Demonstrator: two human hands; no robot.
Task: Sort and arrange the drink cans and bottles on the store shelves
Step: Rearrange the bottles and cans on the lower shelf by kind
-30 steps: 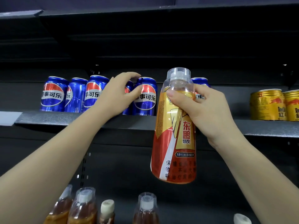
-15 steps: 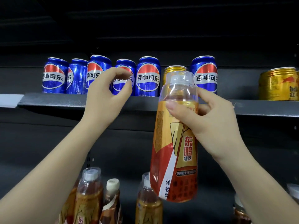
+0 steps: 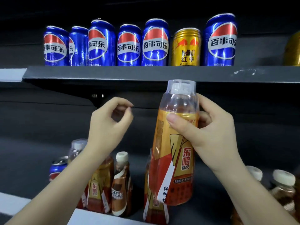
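The right hand holds an orange-and-red labelled bottle by its upper part, thumb on the near face and fingers wrapped behind, so that grip is clamped on the bottle. The bottle hangs upright in the air below the upper shelf, its clear cap just under the shelf's front edge. The left hand is raised to the left of the bottle, apart from it, fingers curled with thumb and forefinger tips nearly meeting, holding nothing. On the upper shelf stand six blue Pepsi cans in a row, with a gold Red Bull can between the two rightmost. On the lower shelf stand more bottles, among them a brown coffee bottle, and a blue can at far left
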